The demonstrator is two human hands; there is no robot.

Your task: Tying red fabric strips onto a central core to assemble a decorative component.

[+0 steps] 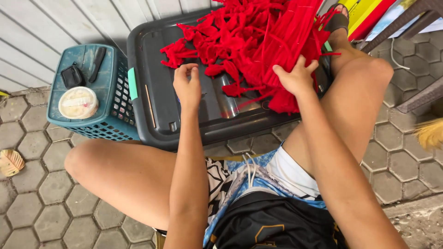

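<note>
A big heap of red pipe cleaners (258,41) lies on the lid of a dark grey plastic bin (157,92) in front of my knees. Some are straight stems in a thick bundle, others are twisted into small bow-like shapes. My right hand (295,78) presses on the straight bundle at the heap's right side, fingers spread into the stems. Just left of the heap, over bare lid, my left hand (187,85) hovers with fingers curled, and I cannot tell whether a thin stem is pinched in them.
A teal plastic basket (115,115) stands left of the bin, with a lidded white cup (78,103), a small black pouch (72,76) and a black pen-like object (97,63) on top. Hexagonal paving surrounds me. A chair leg (424,97) stands at right, a white slatted wall behind.
</note>
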